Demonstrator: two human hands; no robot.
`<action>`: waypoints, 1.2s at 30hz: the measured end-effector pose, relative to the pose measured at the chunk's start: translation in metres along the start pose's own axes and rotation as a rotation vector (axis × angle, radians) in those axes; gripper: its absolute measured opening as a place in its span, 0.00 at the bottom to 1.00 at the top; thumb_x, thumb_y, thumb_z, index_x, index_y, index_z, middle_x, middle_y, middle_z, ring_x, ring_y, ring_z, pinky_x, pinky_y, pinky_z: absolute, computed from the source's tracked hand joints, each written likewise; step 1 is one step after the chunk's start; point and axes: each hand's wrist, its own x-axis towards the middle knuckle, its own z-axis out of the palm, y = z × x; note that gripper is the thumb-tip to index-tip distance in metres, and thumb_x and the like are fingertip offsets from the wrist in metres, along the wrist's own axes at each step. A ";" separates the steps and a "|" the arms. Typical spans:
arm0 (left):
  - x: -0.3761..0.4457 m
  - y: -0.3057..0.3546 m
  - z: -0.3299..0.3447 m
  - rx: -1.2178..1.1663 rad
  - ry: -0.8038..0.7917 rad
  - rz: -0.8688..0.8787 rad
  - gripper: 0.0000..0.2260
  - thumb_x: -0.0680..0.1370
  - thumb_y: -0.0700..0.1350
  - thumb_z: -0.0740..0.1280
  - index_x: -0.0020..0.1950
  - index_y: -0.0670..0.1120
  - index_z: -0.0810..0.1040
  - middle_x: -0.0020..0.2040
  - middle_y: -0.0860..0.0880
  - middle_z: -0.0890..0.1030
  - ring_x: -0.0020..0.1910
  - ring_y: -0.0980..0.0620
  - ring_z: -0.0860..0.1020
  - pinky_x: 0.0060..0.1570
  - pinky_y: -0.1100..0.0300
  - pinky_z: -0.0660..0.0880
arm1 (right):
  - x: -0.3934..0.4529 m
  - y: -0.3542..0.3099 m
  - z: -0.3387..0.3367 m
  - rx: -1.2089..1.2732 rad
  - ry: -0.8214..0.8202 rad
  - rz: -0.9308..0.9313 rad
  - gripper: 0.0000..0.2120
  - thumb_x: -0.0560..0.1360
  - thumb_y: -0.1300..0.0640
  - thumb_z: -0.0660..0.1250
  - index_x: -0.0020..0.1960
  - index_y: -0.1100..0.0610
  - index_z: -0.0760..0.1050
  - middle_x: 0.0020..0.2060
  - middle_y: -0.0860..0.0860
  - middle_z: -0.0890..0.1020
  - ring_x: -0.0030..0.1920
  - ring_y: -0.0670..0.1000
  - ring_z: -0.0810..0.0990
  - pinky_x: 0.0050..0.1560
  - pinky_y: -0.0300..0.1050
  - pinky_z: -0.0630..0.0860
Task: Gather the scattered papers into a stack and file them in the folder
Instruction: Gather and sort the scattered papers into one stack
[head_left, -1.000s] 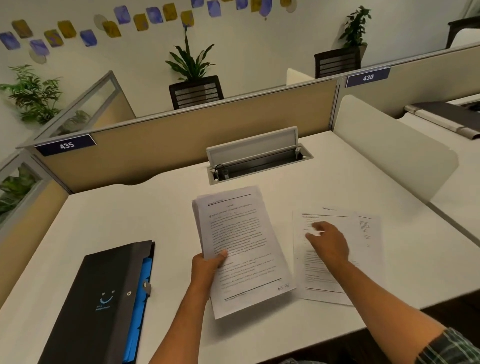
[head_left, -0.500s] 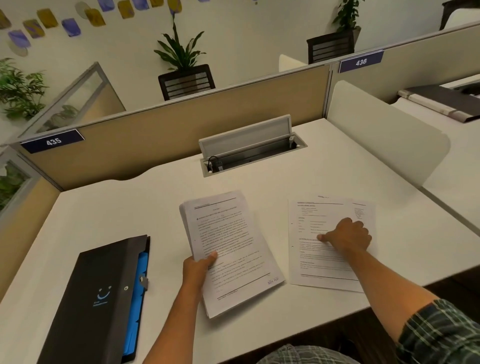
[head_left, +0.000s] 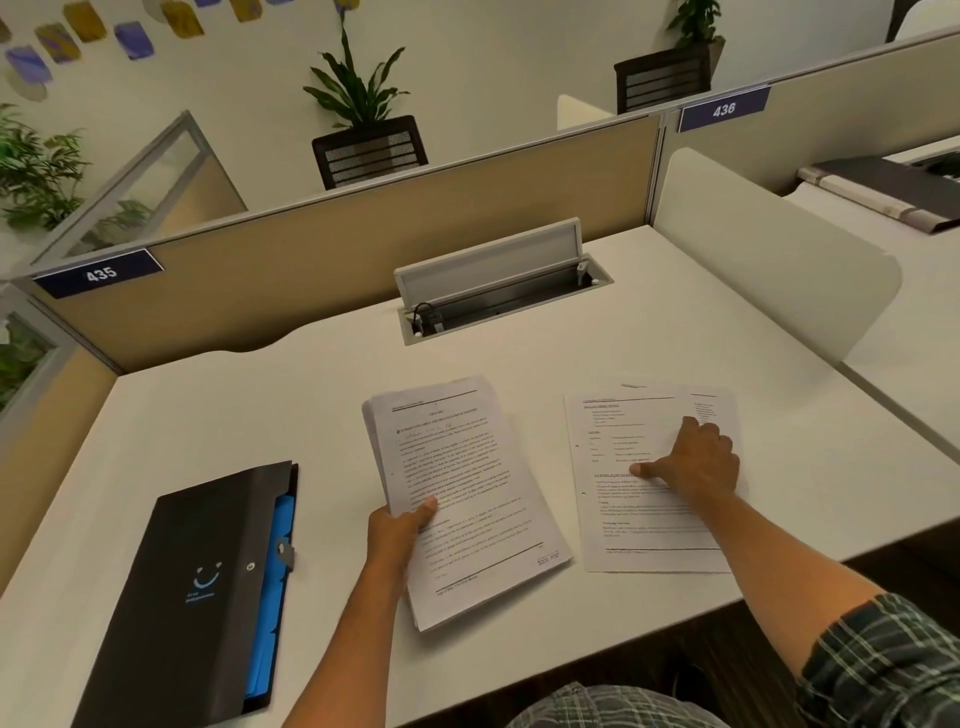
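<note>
**Two hands on the papers, folder waiting at the left**

The left hand (head_left: 395, 530) pinches the stack of papers (head_left: 457, 493) at its left edge — the thumb lies on top of the printed page, and the other fingers are hidden under the sheets. The stack sits tilted near the middle of the worktop (head_left: 519, 343). The right hand (head_left: 693, 460) rests on the loose sheets (head_left: 649, 519) just beside the stack, with the thumb pressed flat on the top page and the fingers bent, their tips on the paper. At least two sheets lie there, overlapping. The black folder (head_left: 208, 582) lies closed at the left, well apart from both hands — blue dividers show along its right edge. A cable box (head_left: 498, 280) with raised lid sits farther back.
</note>
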 end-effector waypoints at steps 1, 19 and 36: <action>0.000 0.000 0.000 0.004 -0.001 -0.002 0.12 0.73 0.40 0.78 0.54 0.45 0.82 0.46 0.46 0.88 0.43 0.44 0.87 0.40 0.52 0.84 | 0.000 0.000 0.000 -0.009 0.004 0.040 0.52 0.57 0.28 0.79 0.69 0.58 0.67 0.64 0.60 0.74 0.65 0.61 0.73 0.62 0.55 0.73; -0.001 -0.005 0.003 0.026 0.003 -0.005 0.14 0.73 0.40 0.78 0.58 0.43 0.81 0.50 0.44 0.87 0.46 0.42 0.87 0.45 0.47 0.84 | 0.017 0.009 -0.006 0.164 -0.014 0.271 0.55 0.57 0.39 0.86 0.71 0.64 0.63 0.65 0.65 0.71 0.65 0.64 0.72 0.63 0.58 0.74; 0.000 -0.003 0.009 0.055 -0.030 0.016 0.12 0.74 0.41 0.78 0.55 0.45 0.82 0.47 0.47 0.88 0.44 0.45 0.87 0.43 0.51 0.84 | 0.008 0.001 -0.004 0.073 -0.037 0.198 0.49 0.59 0.35 0.82 0.68 0.61 0.67 0.66 0.62 0.74 0.67 0.63 0.73 0.66 0.57 0.71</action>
